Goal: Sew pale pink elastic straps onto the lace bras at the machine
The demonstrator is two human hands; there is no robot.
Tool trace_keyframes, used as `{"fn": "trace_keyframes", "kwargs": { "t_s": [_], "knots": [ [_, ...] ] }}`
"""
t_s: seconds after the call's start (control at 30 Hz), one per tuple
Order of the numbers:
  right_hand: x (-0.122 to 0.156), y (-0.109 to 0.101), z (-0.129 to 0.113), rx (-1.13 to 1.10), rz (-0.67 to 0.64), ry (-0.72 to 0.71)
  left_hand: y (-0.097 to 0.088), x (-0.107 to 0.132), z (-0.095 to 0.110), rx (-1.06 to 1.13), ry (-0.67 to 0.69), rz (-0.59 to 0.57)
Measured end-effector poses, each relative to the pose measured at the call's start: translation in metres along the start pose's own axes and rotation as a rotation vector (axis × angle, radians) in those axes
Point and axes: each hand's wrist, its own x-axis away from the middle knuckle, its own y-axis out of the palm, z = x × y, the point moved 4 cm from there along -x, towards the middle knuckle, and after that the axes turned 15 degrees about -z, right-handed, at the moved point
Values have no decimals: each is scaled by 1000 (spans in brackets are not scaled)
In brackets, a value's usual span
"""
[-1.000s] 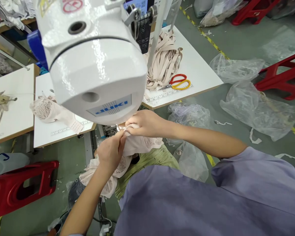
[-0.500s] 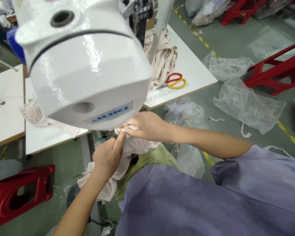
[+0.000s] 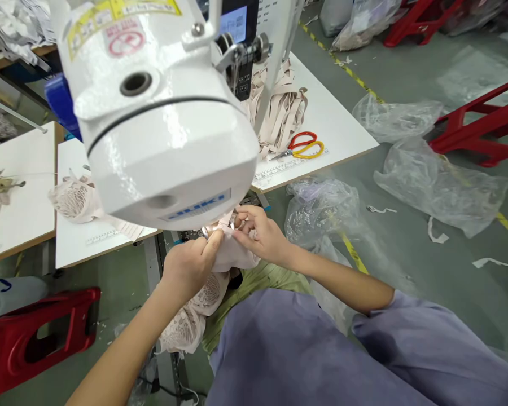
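A white sewing machine head [image 3: 161,124] fills the upper left of the view and hides the needle area. Just below its front, my left hand [image 3: 190,265] pinches a pale pink lace garment [image 3: 203,293], thumb and forefinger closed on the fabric near the presser foot. My right hand [image 3: 260,234] holds the same garment's edge from the right, fingers curled on it. The rest of the garment hangs down toward my lap.
A bundle of beige elastic straps [image 3: 279,113] and red-and-yellow scissors [image 3: 307,146] lie on the white table [image 3: 342,129] at right. Another lace piece [image 3: 74,197] sits on the left table. Red stools [image 3: 34,338] and plastic bags [image 3: 440,180] stand on the floor.
The view shifted downward and back. My right hand drew in closer under the machine head and now grips the fabric edge with its fingertips; my left hand stays pinched on the garment.
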Motion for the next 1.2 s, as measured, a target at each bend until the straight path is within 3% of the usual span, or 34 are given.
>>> {"fn": "trace_keyframes", "kwargs": {
  "t_s": [0.13,0.3,0.57,1.2],
  "knots": [
    [0,-1,3,10,-3,-20,-9,-3,19,19,-104,-8],
    [-22,-16,-7,75,-67,-57,-12,-7,32,31,-231,-25],
    [-55,-31,-5,-14,-222,-18,-21,-18,29,38,-322,34],
    [-65,-34,1,-49,-221,-33,-14,-14,28,83,-370,45]
  ]
}}
